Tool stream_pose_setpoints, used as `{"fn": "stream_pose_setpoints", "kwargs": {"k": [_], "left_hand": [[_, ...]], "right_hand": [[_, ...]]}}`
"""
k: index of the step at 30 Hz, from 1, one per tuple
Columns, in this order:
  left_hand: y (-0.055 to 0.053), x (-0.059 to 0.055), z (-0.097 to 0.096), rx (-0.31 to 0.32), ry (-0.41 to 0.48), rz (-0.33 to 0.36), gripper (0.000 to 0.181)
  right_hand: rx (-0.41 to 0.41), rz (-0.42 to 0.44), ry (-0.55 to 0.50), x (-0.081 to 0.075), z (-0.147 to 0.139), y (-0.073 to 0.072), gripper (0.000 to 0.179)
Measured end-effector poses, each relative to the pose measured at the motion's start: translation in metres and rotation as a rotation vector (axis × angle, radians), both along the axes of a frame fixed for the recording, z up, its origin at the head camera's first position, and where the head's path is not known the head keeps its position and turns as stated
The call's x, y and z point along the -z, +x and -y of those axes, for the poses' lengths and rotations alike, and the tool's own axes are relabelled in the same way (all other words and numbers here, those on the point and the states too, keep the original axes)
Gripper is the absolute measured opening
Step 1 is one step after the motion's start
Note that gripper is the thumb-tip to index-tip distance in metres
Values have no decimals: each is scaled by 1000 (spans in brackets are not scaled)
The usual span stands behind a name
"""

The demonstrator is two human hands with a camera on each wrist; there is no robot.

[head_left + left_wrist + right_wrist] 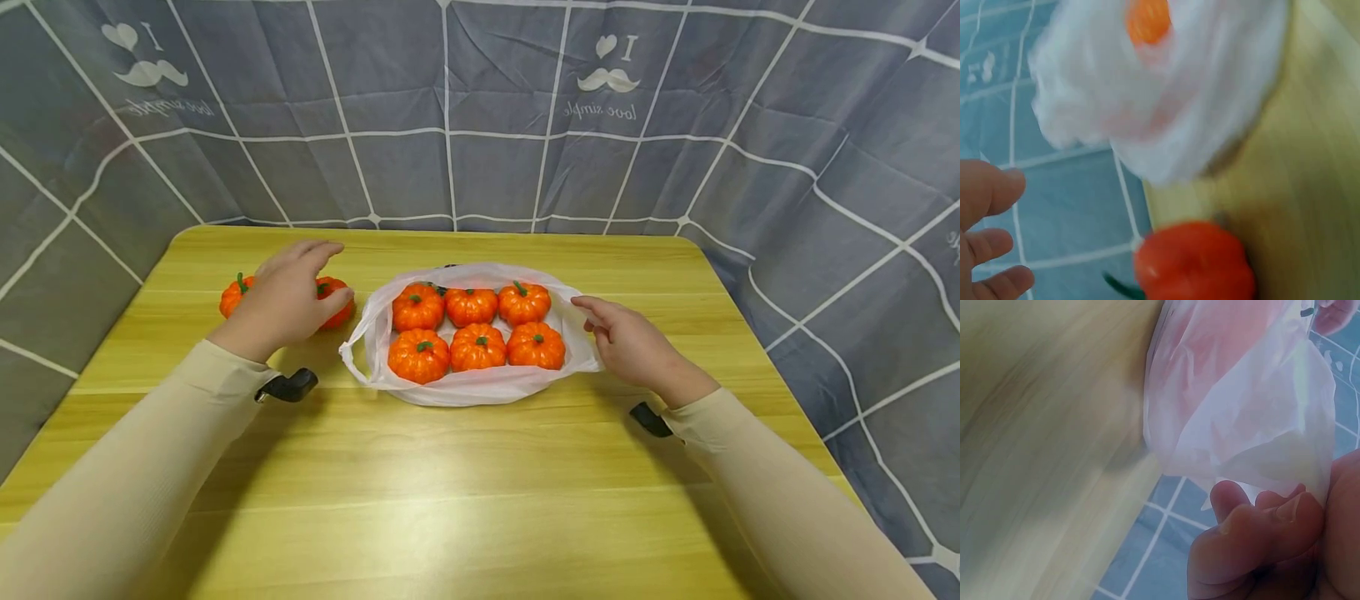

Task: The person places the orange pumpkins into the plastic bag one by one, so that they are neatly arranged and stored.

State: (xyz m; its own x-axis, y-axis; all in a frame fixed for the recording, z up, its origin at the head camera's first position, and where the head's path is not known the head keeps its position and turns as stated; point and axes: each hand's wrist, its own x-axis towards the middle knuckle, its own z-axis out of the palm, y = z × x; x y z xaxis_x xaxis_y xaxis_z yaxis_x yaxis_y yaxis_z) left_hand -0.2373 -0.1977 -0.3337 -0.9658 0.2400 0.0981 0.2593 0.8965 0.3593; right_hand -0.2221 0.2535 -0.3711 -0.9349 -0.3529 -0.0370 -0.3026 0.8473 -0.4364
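Observation:
A white plastic bag (480, 392) lies with its mouth spread wide on the table, holding several small orange pumpkins (478, 346) with green stems, in two rows. My right hand (637, 346) is at the bag's right edge; in the right wrist view its curled fingers (1260, 537) and thumb pinch the thin plastic. Left of the bag, my left hand (281, 296) hovers over two red-orange bell peppers (234, 296), partly covering them, with its fingers spread and nothing held. The left wrist view shows one bell pepper (1194, 262) below the bag, apart from the fingers.
A loop handle (352, 358) of the bag sticks out at its left side. The wooden table (420, 492) stretches out in front of the bag. A grey checked curtain (397, 175) hangs round the back and sides.

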Motion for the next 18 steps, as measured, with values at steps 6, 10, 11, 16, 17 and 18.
{"fn": "stream_pose_setpoints", "kwargs": {"k": [6,10,11,16,17,18], "left_hand": [[-9,9,24,-36,-26,78,78],[-12,13,31,-44,-44,113,81],[-12,13,32,-44,-49,119,82],[-15,20,37,-54,-71,156,86],[-16,21,37,-55,-73,166,87],[-17,23,38,-54,-73,175,88]], "right_hand": [[4,6,2,0,0,-1,55],[6,7,1,0,-1,-1,55],[6,8,0,0,-1,-1,55],[10,15,1,0,-1,-1,55],[11,16,1,0,-1,0,55],[11,17,2,0,-1,0,55]]}}
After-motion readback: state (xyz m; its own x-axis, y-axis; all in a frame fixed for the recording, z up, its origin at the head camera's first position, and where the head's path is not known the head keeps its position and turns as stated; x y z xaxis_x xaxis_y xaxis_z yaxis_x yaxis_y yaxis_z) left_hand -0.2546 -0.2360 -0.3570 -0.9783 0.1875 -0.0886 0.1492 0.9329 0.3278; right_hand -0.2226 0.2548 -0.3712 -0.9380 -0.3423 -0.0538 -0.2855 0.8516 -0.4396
